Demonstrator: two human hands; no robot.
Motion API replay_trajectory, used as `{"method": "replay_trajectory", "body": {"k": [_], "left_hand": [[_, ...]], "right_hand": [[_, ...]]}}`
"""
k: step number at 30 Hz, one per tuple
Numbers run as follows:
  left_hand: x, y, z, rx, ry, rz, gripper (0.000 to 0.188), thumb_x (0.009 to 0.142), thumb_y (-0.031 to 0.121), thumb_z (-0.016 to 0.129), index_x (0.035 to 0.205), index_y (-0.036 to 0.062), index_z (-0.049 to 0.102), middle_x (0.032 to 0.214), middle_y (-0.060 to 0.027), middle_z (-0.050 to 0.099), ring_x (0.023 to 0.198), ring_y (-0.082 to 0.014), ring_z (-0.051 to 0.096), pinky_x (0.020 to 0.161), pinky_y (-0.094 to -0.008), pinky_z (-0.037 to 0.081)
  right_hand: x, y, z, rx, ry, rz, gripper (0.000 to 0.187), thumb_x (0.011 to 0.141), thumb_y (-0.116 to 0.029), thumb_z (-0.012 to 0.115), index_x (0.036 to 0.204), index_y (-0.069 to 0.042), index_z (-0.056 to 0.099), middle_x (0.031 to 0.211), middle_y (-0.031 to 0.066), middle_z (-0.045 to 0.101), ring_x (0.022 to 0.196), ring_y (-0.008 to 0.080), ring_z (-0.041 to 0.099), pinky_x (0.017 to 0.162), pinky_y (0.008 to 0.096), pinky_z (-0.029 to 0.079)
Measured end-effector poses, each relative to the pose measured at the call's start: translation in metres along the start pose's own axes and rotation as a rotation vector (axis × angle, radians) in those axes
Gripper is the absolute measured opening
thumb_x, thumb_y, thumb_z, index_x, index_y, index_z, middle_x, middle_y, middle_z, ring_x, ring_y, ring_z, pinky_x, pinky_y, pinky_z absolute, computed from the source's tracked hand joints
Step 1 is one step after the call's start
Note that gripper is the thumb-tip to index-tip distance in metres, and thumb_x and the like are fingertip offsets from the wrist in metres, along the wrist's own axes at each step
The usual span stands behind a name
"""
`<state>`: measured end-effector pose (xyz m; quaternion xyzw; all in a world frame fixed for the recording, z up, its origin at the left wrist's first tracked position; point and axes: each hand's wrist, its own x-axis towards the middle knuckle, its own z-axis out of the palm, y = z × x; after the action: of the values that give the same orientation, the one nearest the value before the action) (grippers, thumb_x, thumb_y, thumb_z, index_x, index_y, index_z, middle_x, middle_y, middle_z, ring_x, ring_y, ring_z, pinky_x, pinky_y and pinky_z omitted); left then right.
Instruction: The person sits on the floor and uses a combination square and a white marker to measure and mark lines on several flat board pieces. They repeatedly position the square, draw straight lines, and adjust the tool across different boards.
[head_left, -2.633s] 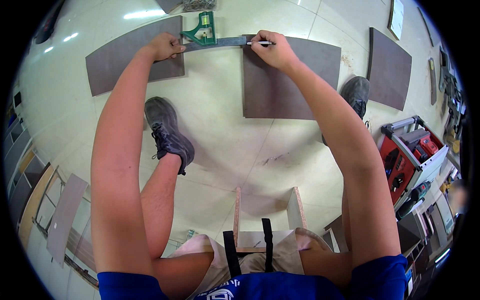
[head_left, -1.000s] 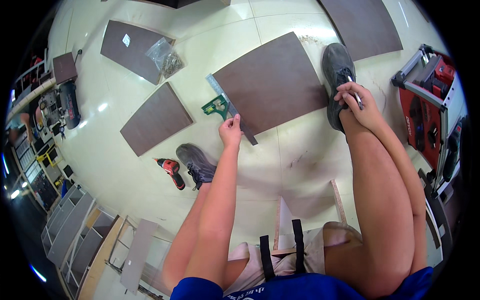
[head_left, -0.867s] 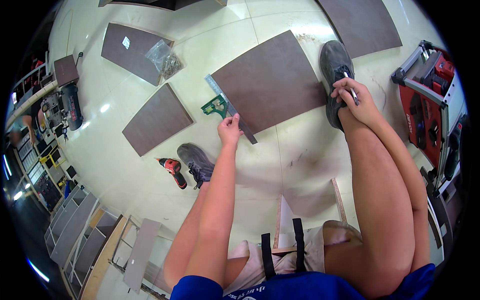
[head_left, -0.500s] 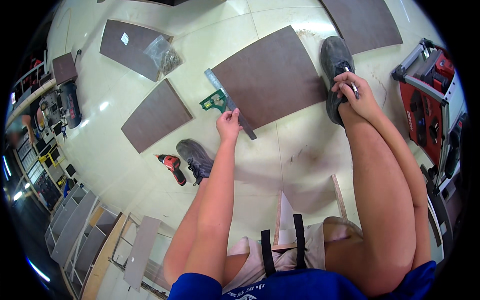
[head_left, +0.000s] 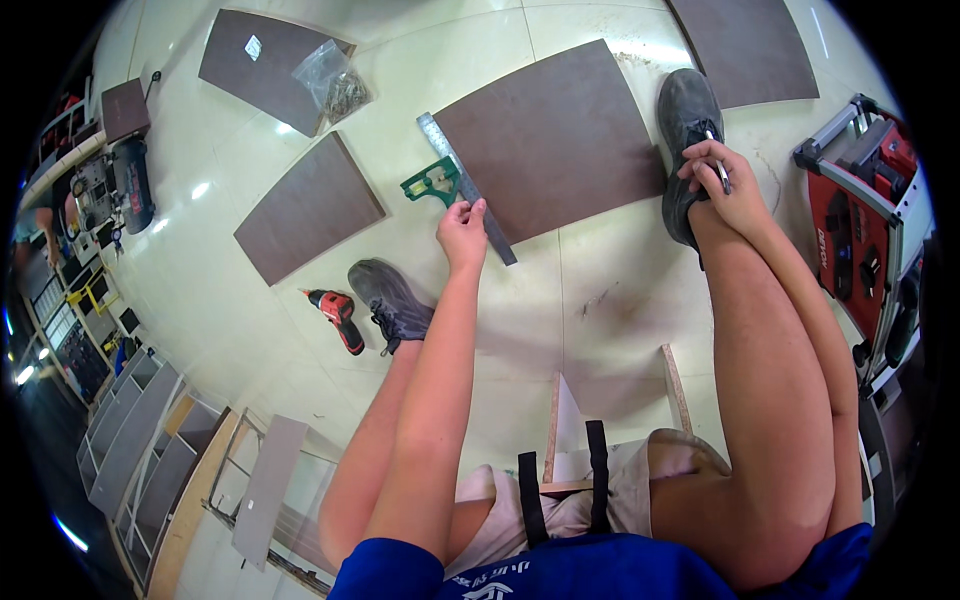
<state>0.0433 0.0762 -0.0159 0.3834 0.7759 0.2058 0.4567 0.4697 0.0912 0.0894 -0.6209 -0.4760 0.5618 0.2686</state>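
Observation:
My left hand (head_left: 462, 236) pinches the steel blade of a combination square (head_left: 468, 181), which lies along the left edge of a dark brown board (head_left: 556, 142). The square's green head (head_left: 432, 182) sticks out to the left of the blade, off the board. Near my right shoe (head_left: 690, 110), my right hand (head_left: 724, 182) is closed on a slim pen (head_left: 718, 162). That hand hovers over the shoe and ankle, apart from the board.
A red and black cordless drill (head_left: 338, 318) lies beside my left shoe (head_left: 390, 300). Other brown boards (head_left: 310, 208) and a plastic bag of screws (head_left: 335, 88) are on the left. A red tool case (head_left: 855, 225) stands at right. Upright panels (head_left: 678, 388) are below me.
The view has shifted slightly. My left hand still holds the square's blade at the board's edge, and my right hand keeps the pen over the shoe.

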Motion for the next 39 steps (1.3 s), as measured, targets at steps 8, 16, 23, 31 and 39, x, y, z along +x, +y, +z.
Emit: {"method": "replay_trajectory", "body": {"k": [8,16,23,31,39], "left_hand": [[0.009,-0.011,0.002,0.016,0.06,0.07,0.027,0.091,0.02,0.079,0.095,-0.005,0.069,0.073,-0.0084,0.07,0.064,-0.0126,0.062,0.062,-0.0301,0.05],[-0.001,0.008,-0.025,-0.127,0.123,0.175,0.022,0.096,0.015,0.073,0.102,-0.0052,0.067,0.084,-0.0021,0.068,0.073,-0.0081,0.059,0.067,-0.0251,0.049],[-0.027,0.085,-0.057,-0.433,0.057,0.485,0.018,0.097,0.01,0.072,0.107,-0.0021,0.064,0.11,-0.0122,0.072,0.104,-0.0175,0.067,0.096,-0.029,0.051],[-0.005,0.139,-0.056,-0.116,-0.146,0.964,0.013,0.09,0.002,0.069,0.101,0.0085,0.073,0.152,-0.017,0.051,0.151,-0.0395,0.033,0.12,-0.0513,0.03],[-0.002,0.129,-0.067,-0.477,-0.002,0.403,0.058,0.099,0.012,0.067,0.148,0.0005,0.037,0.153,-0.0211,0.045,0.142,-0.0318,0.045,0.117,-0.0453,0.038]], "right_hand": [[0.003,-0.001,0.001,-0.013,-0.004,0.015,0.018,0.098,-0.002,0.052,0.112,0.002,0.062,0.09,0.0094,0.072,0.072,0.0116,0.061,0.072,0.0272,0.052],[0.007,-0.006,0.006,-0.003,-0.015,-0.011,0.017,0.098,-0.002,0.052,0.111,0.002,0.062,0.09,0.0089,0.072,0.073,0.0117,0.061,0.072,0.027,0.052],[0.014,-0.052,0.02,0.069,-0.168,-0.018,0.02,0.102,-0.011,0.053,0.115,0.0,0.063,0.096,0.0093,0.072,0.076,0.0118,0.063,0.074,0.0273,0.055],[0.037,-0.152,0.115,0.754,-0.742,0.538,0.047,0.102,-0.04,0.062,0.127,0.0,0.059,0.111,0.0159,0.071,0.097,0.0237,0.073,0.081,0.037,0.061],[0.033,-0.124,0.147,0.592,-0.772,0.396,0.028,0.104,-0.007,0.053,0.131,0.0,0.057,0.108,0.0114,0.069,0.09,0.0166,0.07,0.083,0.0337,0.06]]}}
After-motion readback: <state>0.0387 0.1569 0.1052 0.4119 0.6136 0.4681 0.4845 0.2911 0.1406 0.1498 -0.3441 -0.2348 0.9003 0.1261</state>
